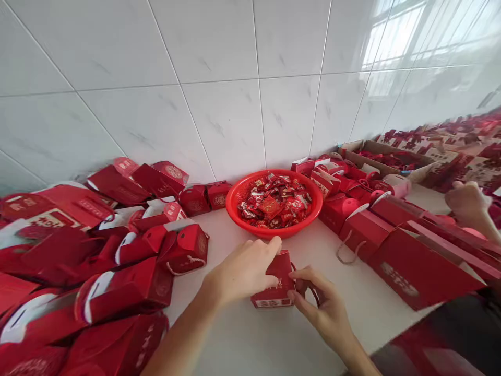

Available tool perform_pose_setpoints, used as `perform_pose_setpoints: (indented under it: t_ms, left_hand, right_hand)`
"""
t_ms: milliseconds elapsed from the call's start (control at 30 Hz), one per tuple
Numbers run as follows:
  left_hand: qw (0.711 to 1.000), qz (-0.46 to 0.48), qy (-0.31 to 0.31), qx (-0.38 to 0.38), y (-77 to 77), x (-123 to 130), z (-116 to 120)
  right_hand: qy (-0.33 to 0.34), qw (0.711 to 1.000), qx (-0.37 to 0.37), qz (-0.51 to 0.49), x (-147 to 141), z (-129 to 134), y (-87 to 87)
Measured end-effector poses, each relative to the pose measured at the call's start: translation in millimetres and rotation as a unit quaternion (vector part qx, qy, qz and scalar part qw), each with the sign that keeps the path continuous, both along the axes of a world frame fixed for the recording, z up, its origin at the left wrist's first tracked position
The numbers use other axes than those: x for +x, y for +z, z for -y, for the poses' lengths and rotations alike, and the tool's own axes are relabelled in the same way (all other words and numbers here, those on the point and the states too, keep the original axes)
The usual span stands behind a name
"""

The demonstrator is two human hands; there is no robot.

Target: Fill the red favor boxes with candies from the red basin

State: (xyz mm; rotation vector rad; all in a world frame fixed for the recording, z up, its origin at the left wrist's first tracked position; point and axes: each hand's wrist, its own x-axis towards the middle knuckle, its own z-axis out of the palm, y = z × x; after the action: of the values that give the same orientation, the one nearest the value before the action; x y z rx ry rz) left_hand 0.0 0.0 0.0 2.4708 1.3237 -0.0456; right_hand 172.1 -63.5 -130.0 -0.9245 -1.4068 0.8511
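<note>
Both hands (246,269), fingers partly bent, hold one small red box (284,270) between them.

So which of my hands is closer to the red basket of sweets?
Your left hand; it's just in front of the basket. Your right hand is farther back, at the box's right side.

Room, exact kind unclear | marbled wall tiles (219,47) | worktop (219,334) lined with red boxes (135,282)

One basket (230,214), two hands (240,269), one co-worker's hand (465,201), dozens of boxes (278,277)
</note>
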Motion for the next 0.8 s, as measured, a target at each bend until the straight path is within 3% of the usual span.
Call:
perform_pose_setpoints:
  t_ms: [267,467,567,667,800]
  left_hand:
    - [0.998,-0.036,-0.041,-0.013,-3.1,0.5,-7.1]
    - [0.999,-0.033,-0.022,-0.026,-3.5,1.6,-11.1]
    - [0.999,-0.029,-0.012,-0.032,-4.1,2.4,-11.7]
    - [0.999,-0.014,-0.006,-0.033,-6.7,2.7,-11.3]
    - [0.997,-0.027,0.026,-0.07,-13.4,5.7,-14.2]
  right_hand:
    - [0.002,0.999,-0.036,-0.01,1.0,-2.1,-1.5]
    - [0.03,0.99,-0.111,-0.076,5.1,-0.9,3.8]
    - [0.037,0.982,-0.124,-0.137,15.1,-4.7,14.7]
    - [0.024,0.976,-0.091,-0.195,25.9,-12.1,33.2]
    - [0.05,0.983,-0.064,-0.164,31.7,-22.2,58.8]
